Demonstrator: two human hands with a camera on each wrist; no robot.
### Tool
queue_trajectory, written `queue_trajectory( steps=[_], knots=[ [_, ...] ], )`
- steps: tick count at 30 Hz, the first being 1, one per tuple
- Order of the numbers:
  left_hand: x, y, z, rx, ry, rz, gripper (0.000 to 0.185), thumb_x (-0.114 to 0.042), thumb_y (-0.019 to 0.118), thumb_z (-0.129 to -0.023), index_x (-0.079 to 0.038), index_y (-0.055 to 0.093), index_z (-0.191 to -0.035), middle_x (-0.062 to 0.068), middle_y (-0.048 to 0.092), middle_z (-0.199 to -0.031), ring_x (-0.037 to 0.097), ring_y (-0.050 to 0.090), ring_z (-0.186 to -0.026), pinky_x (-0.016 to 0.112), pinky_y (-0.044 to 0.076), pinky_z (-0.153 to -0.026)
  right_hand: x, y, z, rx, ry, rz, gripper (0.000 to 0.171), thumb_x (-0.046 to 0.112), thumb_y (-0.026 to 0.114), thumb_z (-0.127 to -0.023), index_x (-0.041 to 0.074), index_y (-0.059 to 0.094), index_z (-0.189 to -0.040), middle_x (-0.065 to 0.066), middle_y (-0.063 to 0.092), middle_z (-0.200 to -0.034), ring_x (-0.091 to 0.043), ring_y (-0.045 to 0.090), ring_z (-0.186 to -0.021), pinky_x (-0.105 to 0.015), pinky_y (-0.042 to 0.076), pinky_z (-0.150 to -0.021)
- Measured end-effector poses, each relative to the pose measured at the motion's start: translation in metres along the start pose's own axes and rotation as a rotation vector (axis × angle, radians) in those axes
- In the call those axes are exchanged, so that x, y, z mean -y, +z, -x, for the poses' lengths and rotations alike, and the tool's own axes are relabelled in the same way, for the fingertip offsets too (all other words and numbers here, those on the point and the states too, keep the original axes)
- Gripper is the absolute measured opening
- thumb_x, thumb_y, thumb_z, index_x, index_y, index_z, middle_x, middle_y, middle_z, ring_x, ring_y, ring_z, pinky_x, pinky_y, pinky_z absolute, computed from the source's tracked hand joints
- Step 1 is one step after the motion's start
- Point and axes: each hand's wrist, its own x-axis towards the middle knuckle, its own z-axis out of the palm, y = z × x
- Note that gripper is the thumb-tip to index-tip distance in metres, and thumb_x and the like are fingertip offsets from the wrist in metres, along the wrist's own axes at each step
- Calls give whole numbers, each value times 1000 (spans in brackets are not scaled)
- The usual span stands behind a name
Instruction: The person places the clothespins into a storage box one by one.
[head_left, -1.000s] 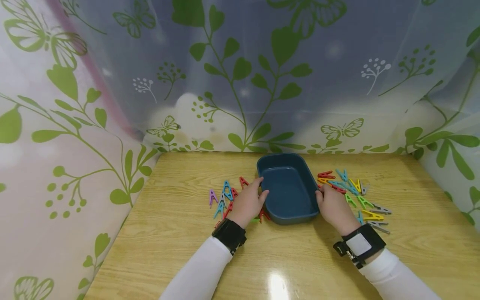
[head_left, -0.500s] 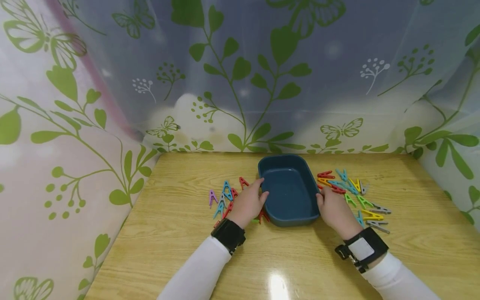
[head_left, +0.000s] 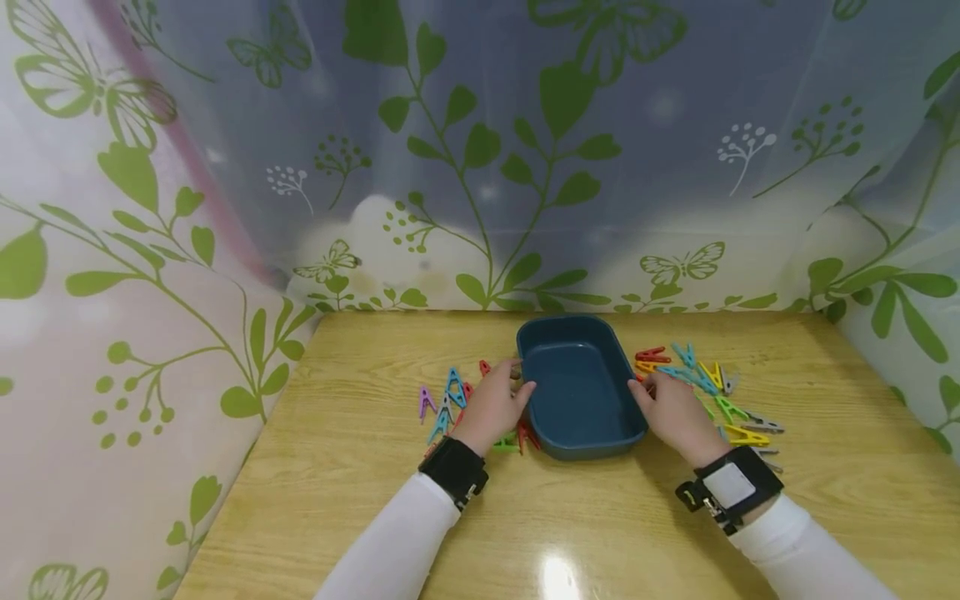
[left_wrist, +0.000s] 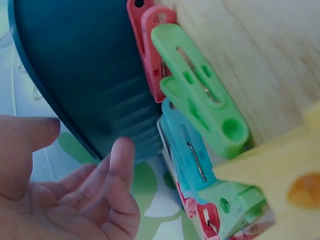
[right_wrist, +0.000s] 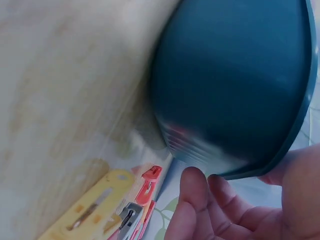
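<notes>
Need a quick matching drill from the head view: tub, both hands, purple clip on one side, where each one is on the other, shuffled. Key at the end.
Column one
1. Tub
2. Left hand
3. Right hand
4. Purple clip

Column two
A. At the tub's right side
B. Lying on the wooden table, left of both hands
C. At the tub's left side
D. Between the two hands

Pairs: 1-D, 2-C, 3-A, 4-B
</notes>
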Motion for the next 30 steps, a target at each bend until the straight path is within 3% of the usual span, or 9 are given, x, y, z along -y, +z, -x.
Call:
queue_trajectory(
  steps=[6, 12, 18, 23, 30],
  knots=[
    [-2, -2, 1, -8, -92, 87, 44, -29, 61, -106, -3, 52, -141, 15, 66, -119, 27, 67, -97, 39, 53, -80, -2, -5, -15, 55, 61, -42, 39, 31, 51, -108, -7, 60, -107, -11, 59, -80, -22, 54, -67, -32, 39, -60],
    [-9, 0, 5, 8, -134, 104, 41, -28, 63, -104, -2, 56, -135, 13, 67, -107, 21, 64, -80, 35, 50, -71, -4, -8, -31, 90, 74, -67, 39, 33, 50, -109, -5, 59, -106, -7, 53, -76, -21, 50, -65, -31, 36, -60],
    [-9, 6, 5, -13, -141, 97, 39, -27, 64, -104, -2, 56, -134, 11, 69, -107, 21, 66, -83, 34, 51, -71, -2, -10, -42, 107, 77, -68, 36, 32, 50, -108, -2, 59, -101, -6, 51, -76, -21, 49, -68, -32, 36, -63],
    [-9, 8, 4, -25, -138, 105, 37, -24, 64, -103, -1, 57, -131, 13, 69, -108, 24, 67, -88, 37, 53, -75, -3, -12, -51, 133, 78, -71, 39, 32, 50, -108, -4, 63, -106, -11, 61, -85, -23, 55, -75, -32, 39, -66],
    [-10, 6, 5, -39, -132, 94, 34, -22, 64, -104, -1, 58, -129, 13, 69, -108, 25, 67, -88, 38, 53, -77, -5, -12, -60, 184, 126, -144, 40, 33, 52, -107, -5, 62, -114, -9, 60, -88, -20, 52, -73, -32, 40, -65]
  ],
)
